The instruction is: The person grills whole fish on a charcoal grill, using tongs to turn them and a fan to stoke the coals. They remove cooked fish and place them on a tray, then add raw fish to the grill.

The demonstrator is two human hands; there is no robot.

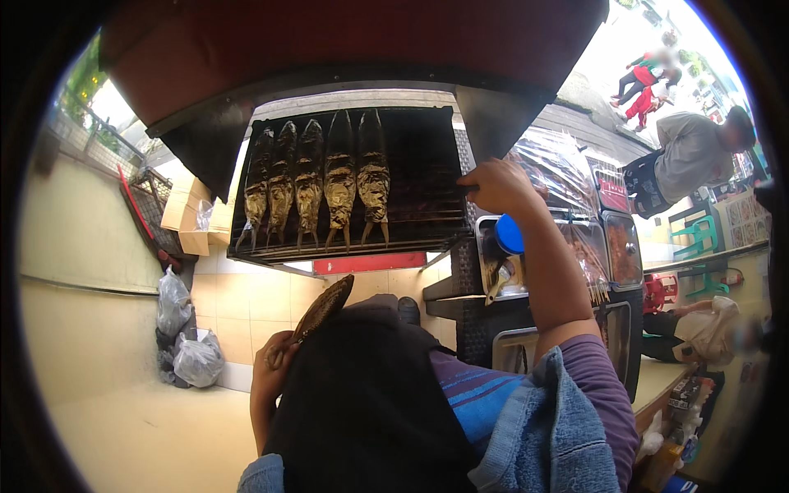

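Observation:
Several fish wrapped in foil (pixel 340 185) lie side by side on the left and middle of a dark charcoal grill (pixel 425 179), their tails sticking out towards me. My right hand (pixel 500 185) is at the grill's right edge, its fingertips at the rim; whether they grip anything there is unclear. Low on the left, my left hand (pixel 271 360) holds a woven hand fan (pixel 327 305) by its handle, in front of my dark apron. Right of the grill, a basting brush (pixel 500 282) rests in a metal tray (pixel 487 237) beside a blue lid (pixel 509 234).
A red hood (pixel 345 37) hangs over the grill. Further right are plastic-covered trays of skewers (pixel 585 246) and a tray of meat (pixel 622 246). Plastic bags (pixel 197 360) and a cardboard box (pixel 188 212) are at left. People (pixel 690 154) stand at the far right.

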